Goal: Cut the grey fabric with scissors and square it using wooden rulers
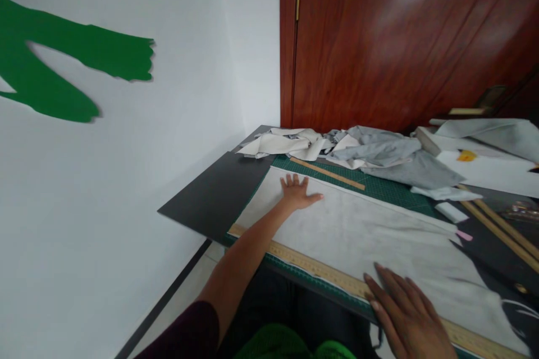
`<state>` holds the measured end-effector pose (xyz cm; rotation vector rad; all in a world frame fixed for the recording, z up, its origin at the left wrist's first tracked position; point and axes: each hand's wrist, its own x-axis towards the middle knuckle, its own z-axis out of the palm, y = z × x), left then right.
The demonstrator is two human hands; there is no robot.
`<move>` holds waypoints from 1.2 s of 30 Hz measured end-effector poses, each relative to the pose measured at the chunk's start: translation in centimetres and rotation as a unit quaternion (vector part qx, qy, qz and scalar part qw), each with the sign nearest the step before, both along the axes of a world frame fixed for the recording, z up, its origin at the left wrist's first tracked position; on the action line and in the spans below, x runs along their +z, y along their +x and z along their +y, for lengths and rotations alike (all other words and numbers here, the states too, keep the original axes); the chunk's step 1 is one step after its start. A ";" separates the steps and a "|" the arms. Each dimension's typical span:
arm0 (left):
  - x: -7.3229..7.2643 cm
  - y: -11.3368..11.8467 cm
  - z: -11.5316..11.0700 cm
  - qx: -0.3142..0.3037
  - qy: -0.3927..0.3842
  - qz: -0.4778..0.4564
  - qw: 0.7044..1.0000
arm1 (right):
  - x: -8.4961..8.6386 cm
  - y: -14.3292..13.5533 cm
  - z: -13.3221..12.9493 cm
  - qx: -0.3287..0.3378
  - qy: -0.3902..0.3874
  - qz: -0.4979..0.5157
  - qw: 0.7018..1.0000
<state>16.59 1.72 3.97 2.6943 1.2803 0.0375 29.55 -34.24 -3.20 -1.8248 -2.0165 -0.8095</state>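
Table [210, 196]: cloth [362, 235] under both hands

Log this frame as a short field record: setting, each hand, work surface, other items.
setting: table in a room corner, white wall with green shapes, brown wooden door behind
left hand: flat, fingers spread, on the far end of the white fabric
right hand: flat on the near edge, over the long wooden ruler
surface: green cutting mat under the fabric, dark board at left
other items: second ruler on the mat, heap of grey and cream cloth scraps at the back
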 end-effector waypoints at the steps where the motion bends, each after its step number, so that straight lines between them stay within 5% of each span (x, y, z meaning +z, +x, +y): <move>1: -0.2 0.2 0.1 0.013 0.019 -0.009 1.000 | 0.0 0.0 0.1 -0.003 -0.002 -0.002 1.000; 6: -0.7 0.4 -0.9 -0.009 0.119 -0.020 0.993 | 0.1 -0.1 0.7 0.002 0.027 -0.023 0.999; 12: 0.4 1.0 -4.0 -0.182 0.178 -0.021 0.967 | 0.5 0.0 1.3 -0.002 0.056 -0.050 0.997; 16: 1.0 1.4 -5.8 -0.206 0.174 0.004 0.963 | 0.2 0.0 1.1 0.001 0.054 -0.048 0.997; 22: 0.8 -2.6 -9.8 -0.247 0.169 -0.050 0.953 | -0.6 -0.3 0.5 -0.012 0.028 0.011 0.999; 30: -2.6 -12.1 -13.7 -0.367 0.193 -0.137 0.900 | -0.2 -0.5 -0.1 -0.027 -0.017 0.032 0.999; 36: -6.6 -12.9 -17.9 -0.353 0.296 -0.161 0.873 | 0.0 -0.1 -0.5 -0.020 -0.028 0.024 0.999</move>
